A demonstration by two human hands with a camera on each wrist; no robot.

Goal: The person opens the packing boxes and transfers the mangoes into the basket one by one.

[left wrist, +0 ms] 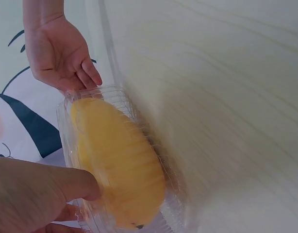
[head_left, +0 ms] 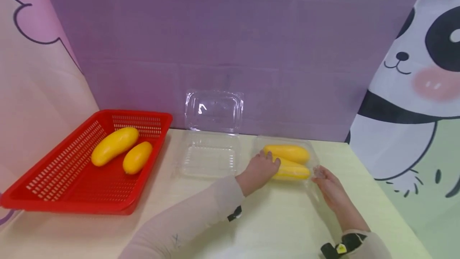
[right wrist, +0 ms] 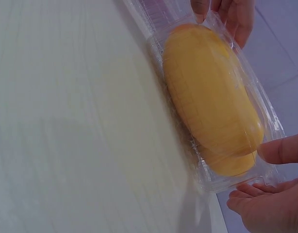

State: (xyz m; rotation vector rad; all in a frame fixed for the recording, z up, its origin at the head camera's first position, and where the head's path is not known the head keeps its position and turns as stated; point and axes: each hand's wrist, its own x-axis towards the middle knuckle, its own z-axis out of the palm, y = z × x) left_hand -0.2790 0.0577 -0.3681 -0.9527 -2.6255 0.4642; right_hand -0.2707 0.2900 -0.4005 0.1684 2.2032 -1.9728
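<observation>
Two long yellow mangoes (head_left: 287, 153) lie side by side in a clear plastic container (head_left: 314, 153) on the table. Clear plastic covers them in both wrist views. My left hand (head_left: 260, 171) grips the container's left end, thumb on one side and fingers on the other. At the opposite end, my right hand (head_left: 332, 189) pinches the near right corner. In the right wrist view, the right thumb (right wrist: 280, 148) lies over the rim. One mango (left wrist: 117, 155) fills most of the container in the left wrist view.
Left of the hands stands another clear container (head_left: 210, 163), its lid (head_left: 214, 111) raised against the purple backdrop. A red basket (head_left: 82, 207) at the far left holds two more yellow mangoes (head_left: 115, 146). Printed cloth with a panda (head_left: 413, 91) hangs at the right.
</observation>
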